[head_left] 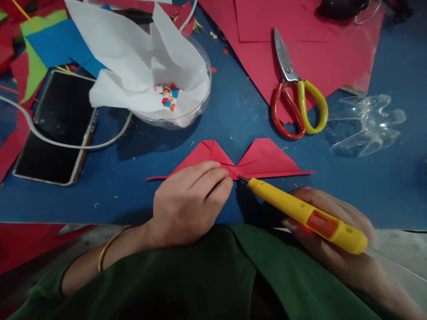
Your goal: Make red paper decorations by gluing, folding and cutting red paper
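Note:
Folded red paper (270, 160) with two peaks lies on the blue table near its front edge. My left hand (193, 200) rests on the paper's left half, fingers closed and pressed down near the centre fold. In my right hand (330, 218) is a yellow soldering iron (287, 200) with a glowing orange window. Its dark tip meets the paper's lower edge at the middle, just right of my left fingertips. The fingers of my right hand are partly hidden behind the iron's handle.
Scissors (289, 89) lie on red sheets (253, 58) at the back. A clear bowl (203, 106) holds white cloth and small paper bits. A phone (60, 129) with a cable across it is at left, a clear plastic piece (363, 126) at right.

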`<state>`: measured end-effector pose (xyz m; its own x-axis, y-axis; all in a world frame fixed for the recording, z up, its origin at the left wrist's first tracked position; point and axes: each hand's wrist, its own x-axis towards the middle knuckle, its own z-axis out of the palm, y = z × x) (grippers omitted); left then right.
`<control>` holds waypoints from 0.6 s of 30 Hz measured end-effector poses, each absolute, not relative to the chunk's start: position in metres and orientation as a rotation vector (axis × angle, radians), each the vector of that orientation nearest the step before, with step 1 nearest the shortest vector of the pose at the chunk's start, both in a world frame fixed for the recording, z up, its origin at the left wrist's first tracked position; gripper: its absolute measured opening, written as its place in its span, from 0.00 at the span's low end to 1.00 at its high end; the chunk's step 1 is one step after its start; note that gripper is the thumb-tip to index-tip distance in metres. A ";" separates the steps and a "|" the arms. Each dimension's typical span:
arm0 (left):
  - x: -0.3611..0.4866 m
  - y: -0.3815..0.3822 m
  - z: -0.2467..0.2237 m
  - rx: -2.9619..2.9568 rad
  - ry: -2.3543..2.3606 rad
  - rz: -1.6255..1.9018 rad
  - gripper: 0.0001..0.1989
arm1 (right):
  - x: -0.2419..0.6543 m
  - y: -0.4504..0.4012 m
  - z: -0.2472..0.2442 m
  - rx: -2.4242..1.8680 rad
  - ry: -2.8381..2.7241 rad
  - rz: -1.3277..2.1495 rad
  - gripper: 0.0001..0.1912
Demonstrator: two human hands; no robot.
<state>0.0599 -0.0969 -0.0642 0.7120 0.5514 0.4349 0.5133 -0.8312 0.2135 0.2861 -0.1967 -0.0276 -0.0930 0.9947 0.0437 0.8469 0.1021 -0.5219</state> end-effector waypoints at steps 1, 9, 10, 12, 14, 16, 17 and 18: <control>0.060 -0.097 -0.064 2.835 0.881 0.755 0.09 | 0.287 -0.197 -0.027 -1.795 -2.006 0.521 0.11; 0.059 -0.097 -0.067 2.811 0.850 0.758 0.08 | 0.285 -0.192 -0.026 -1.775 -2.072 0.491 0.13; 0.059 -0.097 -0.067 2.811 0.846 0.760 0.08 | 0.284 -0.191 -0.027 -1.764 -2.081 0.500 0.13; 0.059 -0.097 -0.067 2.809 0.836 0.763 0.08 | 0.283 -0.190 -0.027 -1.769 -2.079 0.510 0.12; 0.058 -0.097 -0.067 2.806 0.828 0.770 0.08 | 0.283 -0.191 -0.028 -1.785 -2.077 0.517 0.11; 0.057 -0.097 -0.066 2.809 0.829 0.780 0.08 | 0.283 -0.192 -0.029 -1.787 -2.073 0.517 0.11; 0.057 -0.097 -0.066 2.811 0.831 0.783 0.07 | 0.283 -0.192 -0.029 -1.775 -2.072 0.511 0.11; 0.057 -0.097 -0.066 2.814 0.832 0.784 0.07 | 0.283 -0.192 -0.029 -1.769 -2.070 0.507 0.11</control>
